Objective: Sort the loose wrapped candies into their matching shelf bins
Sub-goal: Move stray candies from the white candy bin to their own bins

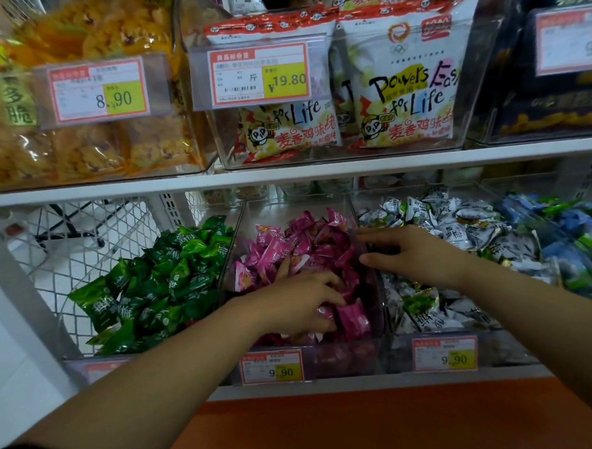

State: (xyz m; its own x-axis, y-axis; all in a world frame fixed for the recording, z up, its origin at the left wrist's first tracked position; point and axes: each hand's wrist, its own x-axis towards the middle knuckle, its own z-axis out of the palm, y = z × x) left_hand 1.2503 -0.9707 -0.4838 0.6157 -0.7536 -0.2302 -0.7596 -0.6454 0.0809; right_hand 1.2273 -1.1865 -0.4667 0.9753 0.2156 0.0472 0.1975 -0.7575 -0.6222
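Pink candies (306, 247) fill the middle bin (342, 357), where the left hand (302, 303) digs in, its grip curled round a few, probably to settle them, while the right hand (412, 252) hovers, its grip open and empty, beside the white candies (459, 229).

Lower white shelf (364, 383): clear bins in a row, side by side, holding green candies (147, 294), pink candies (309, 244), white-black candies (459, 222), blue candies (576, 237). Upper white shelf (285, 175): clear bins with yellow snacks (88, 152), white snack bags (404, 91), dark packs (556, 107).
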